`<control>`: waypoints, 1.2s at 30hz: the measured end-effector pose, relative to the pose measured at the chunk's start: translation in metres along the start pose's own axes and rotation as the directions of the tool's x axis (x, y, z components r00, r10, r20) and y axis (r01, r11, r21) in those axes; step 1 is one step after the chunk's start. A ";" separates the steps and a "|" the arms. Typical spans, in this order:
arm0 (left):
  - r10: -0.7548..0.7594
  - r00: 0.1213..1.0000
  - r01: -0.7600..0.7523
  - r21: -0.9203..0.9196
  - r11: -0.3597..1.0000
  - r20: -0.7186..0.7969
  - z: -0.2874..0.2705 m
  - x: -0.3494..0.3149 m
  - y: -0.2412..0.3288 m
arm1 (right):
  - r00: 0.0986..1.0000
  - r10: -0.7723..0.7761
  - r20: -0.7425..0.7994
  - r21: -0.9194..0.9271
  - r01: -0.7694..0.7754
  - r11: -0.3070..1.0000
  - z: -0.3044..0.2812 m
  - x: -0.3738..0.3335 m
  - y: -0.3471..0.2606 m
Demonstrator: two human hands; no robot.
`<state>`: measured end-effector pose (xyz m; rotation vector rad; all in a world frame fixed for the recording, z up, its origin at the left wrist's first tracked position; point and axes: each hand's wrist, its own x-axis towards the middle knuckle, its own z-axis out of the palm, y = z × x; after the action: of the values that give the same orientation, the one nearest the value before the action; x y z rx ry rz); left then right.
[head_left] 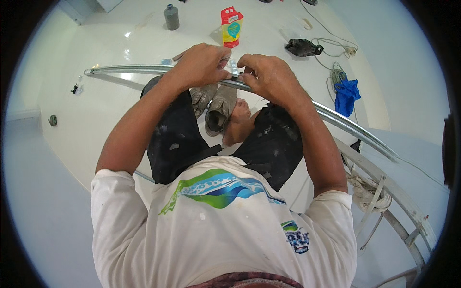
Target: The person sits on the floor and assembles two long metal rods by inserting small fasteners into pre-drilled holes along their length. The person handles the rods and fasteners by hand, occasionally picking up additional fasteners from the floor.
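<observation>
A long silver metal rail lies crosswise above my knees and looks bent by the lens. My left hand has its fingers curled over the rail left of its middle, with the thumb side against it. A little to the right, my right hand pinches the same rail between thumb and bent fingers. The short stretch between my hands has a dark patch that I cannot make out. Below the rail are a pair of worn brown shoes and a bare foot.
On the glossy white floor ahead stand a grey bottle and a red-and-yellow pouch. To the right lie a black bag, a blue bag and loose cable. A metal ladder-like frame with bundled rope is at lower right.
</observation>
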<state>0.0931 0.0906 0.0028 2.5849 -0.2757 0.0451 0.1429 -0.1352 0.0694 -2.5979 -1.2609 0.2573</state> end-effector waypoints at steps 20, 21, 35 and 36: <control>0.321 0.947 -0.311 0.204 0.928 -0.015 0.001 -0.024 0.002 | 0.998 -0.035 -0.049 0.139 0.041 0.989 0.021 0.001 0.020; 0.334 0.942 -0.321 0.208 0.924 -0.032 0.001 -0.023 0.000 | 0.999 -0.019 -0.034 0.147 0.023 0.989 0.021 0.002 0.021; -0.051 0.999 0.051 -0.512 0.857 0.014 0.011 -0.004 -0.041 | 0.989 0.125 -0.074 0.257 -0.102 0.961 0.035 0.021 0.016; -0.075 0.996 0.094 -0.610 0.787 0.056 0.015 -0.002 -0.049 | 0.994 0.104 -0.031 0.294 -0.091 0.951 0.033 0.023 0.016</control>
<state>0.1006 0.1240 -0.0347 1.9403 -0.1486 -0.1014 0.1602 -0.1217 0.0317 -2.3984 -0.9951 0.3702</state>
